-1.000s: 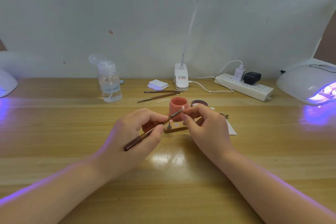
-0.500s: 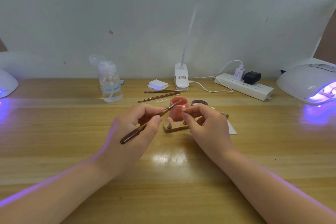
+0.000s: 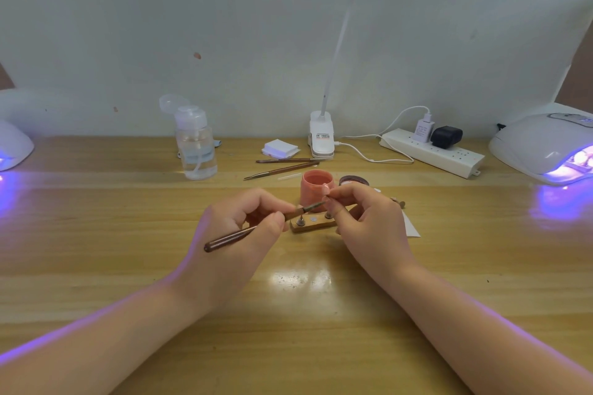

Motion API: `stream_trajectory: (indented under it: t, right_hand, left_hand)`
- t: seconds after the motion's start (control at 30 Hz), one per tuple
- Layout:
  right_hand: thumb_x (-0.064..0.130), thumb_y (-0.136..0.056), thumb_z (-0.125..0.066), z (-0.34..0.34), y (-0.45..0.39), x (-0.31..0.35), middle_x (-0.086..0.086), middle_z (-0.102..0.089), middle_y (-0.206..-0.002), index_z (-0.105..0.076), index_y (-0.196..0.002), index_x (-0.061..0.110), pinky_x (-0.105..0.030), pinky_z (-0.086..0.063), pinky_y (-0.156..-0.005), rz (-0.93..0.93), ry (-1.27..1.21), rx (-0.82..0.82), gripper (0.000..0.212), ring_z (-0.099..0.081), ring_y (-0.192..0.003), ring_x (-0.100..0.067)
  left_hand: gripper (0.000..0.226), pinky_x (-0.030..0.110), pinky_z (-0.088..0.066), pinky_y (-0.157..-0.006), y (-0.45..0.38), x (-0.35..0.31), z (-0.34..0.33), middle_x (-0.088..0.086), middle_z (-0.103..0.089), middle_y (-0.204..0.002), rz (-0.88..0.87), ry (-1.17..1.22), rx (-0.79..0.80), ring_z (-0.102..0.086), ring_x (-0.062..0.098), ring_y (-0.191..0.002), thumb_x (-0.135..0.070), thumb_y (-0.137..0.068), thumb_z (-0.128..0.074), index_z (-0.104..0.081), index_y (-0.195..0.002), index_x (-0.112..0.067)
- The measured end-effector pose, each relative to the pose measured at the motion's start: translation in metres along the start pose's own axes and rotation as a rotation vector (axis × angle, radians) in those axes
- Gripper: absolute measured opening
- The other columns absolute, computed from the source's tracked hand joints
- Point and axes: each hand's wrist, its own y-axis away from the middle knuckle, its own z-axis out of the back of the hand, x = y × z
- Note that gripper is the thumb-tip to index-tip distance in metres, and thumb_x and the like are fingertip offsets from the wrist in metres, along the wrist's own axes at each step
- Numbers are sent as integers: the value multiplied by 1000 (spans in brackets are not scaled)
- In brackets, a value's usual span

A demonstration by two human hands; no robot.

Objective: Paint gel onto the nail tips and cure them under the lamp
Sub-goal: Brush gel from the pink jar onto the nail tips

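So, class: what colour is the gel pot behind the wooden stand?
Salmon pink: the pot shows best in the head view, the only one.

Bare table [image 3: 96,250] flanks the hands; pink cup [image 3: 313,189] blocks beyond.

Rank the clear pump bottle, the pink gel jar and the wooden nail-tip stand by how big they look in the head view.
1. clear pump bottle, though it stands farther back
2. pink gel jar
3. wooden nail-tip stand, partly hidden by the hands, so unsure against the jar
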Motion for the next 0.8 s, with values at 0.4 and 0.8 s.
stream_trajectory:
  t: [0.4,0.8]
  right_hand:
    - [23,-87,-69,0,0,-2,22,-67,-74,-68,-86,34,-24,-45,-58,34,70,-23,11,-53,-56,-8]
    - [24,-88,-68,0,1,-3,19,-66,-75,-70,-91,29,-26,-45,-59,62,130,-46,6,-54,-59,-9]
  left_hand:
    - [14,17,-50,-68,0,0,0,-4,-72,-82,0,37,-52,-65,10,-78,-28,-82,-60,-71,-91,-28]
    - [18,11,-45,-63,1,-4,-4,-3,-70,-83,-15,-23,-65,-60,4,-71,-25,-85,-57,-70,-96,-30]
